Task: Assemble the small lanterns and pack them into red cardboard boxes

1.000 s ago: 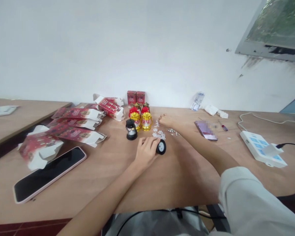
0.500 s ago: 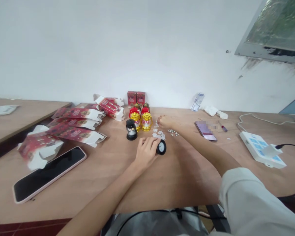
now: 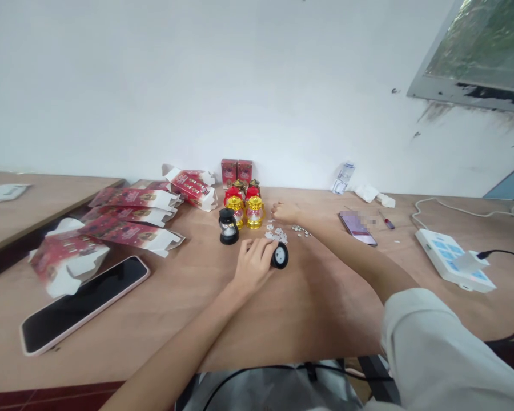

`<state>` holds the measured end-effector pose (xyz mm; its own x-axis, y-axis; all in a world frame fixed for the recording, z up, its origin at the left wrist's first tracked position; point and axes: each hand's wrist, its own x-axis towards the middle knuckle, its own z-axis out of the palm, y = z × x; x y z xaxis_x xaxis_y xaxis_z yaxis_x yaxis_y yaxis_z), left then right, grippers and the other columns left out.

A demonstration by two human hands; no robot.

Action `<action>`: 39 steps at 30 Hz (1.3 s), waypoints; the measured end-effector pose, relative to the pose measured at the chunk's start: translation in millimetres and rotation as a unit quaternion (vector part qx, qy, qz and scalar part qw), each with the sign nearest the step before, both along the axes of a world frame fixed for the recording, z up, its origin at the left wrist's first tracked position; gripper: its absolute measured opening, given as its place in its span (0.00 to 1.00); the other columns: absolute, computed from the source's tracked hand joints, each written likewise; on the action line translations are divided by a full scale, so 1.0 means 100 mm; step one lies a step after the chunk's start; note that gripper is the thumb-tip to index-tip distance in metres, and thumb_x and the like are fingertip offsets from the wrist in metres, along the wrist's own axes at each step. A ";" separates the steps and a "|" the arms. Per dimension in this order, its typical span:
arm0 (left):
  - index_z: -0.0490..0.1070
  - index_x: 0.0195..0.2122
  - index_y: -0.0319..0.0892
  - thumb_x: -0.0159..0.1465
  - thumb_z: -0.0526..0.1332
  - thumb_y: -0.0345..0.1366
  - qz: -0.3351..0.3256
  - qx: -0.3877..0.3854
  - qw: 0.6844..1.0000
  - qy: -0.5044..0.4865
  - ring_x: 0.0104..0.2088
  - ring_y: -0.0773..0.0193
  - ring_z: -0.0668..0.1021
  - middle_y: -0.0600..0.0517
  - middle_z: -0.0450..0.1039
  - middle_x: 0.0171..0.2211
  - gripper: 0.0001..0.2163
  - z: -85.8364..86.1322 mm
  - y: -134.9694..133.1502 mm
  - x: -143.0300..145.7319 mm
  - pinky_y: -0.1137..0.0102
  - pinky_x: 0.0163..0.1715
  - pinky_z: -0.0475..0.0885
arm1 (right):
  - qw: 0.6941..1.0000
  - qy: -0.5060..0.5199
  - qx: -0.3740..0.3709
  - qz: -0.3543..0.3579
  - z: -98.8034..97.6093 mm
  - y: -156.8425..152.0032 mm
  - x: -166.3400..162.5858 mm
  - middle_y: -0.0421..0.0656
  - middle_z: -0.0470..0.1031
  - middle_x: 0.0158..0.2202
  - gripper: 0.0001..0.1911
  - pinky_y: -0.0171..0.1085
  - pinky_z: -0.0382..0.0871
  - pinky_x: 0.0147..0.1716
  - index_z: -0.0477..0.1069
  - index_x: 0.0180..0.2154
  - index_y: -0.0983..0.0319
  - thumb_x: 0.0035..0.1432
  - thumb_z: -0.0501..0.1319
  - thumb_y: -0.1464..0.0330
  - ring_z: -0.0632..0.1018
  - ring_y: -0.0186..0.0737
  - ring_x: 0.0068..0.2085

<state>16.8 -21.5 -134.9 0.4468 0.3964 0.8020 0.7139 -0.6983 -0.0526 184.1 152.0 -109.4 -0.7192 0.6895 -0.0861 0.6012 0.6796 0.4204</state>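
Black, with a pale disc set in its round end, the held object (image 3: 280, 255) appears, in the head view, at the fingertips of my left hand (image 3: 254, 261). That hand is closed around it, so most of its body is hidden; only the end shows, just right of the fingers. Its long axis seems to run from left to right, the disc turned rightward and towards me. My right hand (image 3: 285, 213) lies beyond the object and slightly to its right; its fingers are bent, and I cannot tell whether they pinch anything. The governing relation, I judge, is between disc and right hand: loose flat white pieces (image 3: 277, 234) lie between the two, just beyond the object, with small round pale pieces (image 3: 298, 229) to their right, near my forearm. The left hand is the nearer to me; the right is apart from the object. An upright black lantern with a clear globe (image 3: 228, 229) stands to the left, near two shiny gold lanterns (image 3: 254, 213), on the brown worktop (image 3: 175, 285).
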 end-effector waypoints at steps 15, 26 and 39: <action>0.64 0.47 0.37 0.62 0.57 0.36 0.007 -0.018 0.999 -0.032 0.40 0.57 0.76 0.43 0.75 0.40 0.14 0.01 0.03 -0.01 0.64 0.39 0.62 | 0.846 0.482 0.160 0.163 -0.01 -1.39 0.31 0.41 0.76 0.31 0.06 0.38 0.63 0.35 0.73 0.35 0.57 0.60 0.56 0.69 0.73 0.37 0.33; 0.63 0.46 0.37 0.62 0.57 0.37 0.007 0.003 0.999 -0.037 0.39 0.58 0.77 0.44 0.75 0.39 0.13 -0.01 0.04 -0.02 0.65 0.39 0.62 | 0.844 0.328 0.329 0.267 0.14 -1.62 0.22 0.39 0.76 0.28 0.02 0.35 0.62 0.32 0.70 0.33 0.63 0.56 0.61 0.73 0.71 0.33 0.30; 0.63 0.46 0.36 0.63 0.56 0.35 0.000 0.015 0.999 -0.030 0.39 0.58 0.77 0.43 0.76 0.38 0.12 0.00 0.05 -0.02 0.65 0.39 0.62 | 0.869 0.266 0.329 0.257 0.18 -1.67 0.18 0.41 0.75 0.27 0.04 0.37 0.62 0.34 0.72 0.35 0.65 0.58 0.59 0.74 0.71 0.35 0.31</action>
<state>14.4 -16.8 -134.7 0.3983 0.3712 0.8388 0.7160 -0.6974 -0.0314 201.8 -15.0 -91.0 -0.7638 0.0394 0.6443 0.5180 0.6329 0.5755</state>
